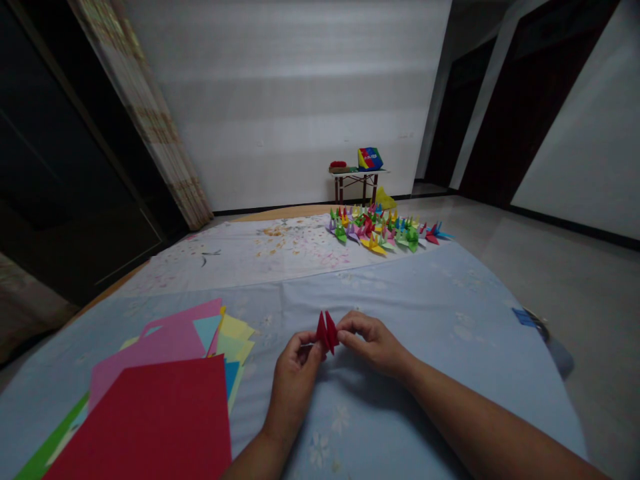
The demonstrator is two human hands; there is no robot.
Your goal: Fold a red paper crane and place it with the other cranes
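A small folded piece of red paper (327, 331), with two narrow points standing upward, is held just above the blue cloth in the middle of the view. My left hand (299, 367) pinches its lower left side between thumb and fingers. From the right, my right hand (373, 341) grips the other side of the folded paper with thumb and forefinger. Both hands are closed on it, and the paper's lower edge is partly hidden by the left fingers. To the left of my hands lies a loose stack of coloured sheets, with a red sheet (150, 420) on top.
Many folded paper cranes (380, 230) in mixed colours stand at the table's far right. A floral white cloth (240, 257) and a blue cloth (425, 293) cover the table (295, 212). Behind it, a small stand (357, 175) carries a colourful box (370, 159).
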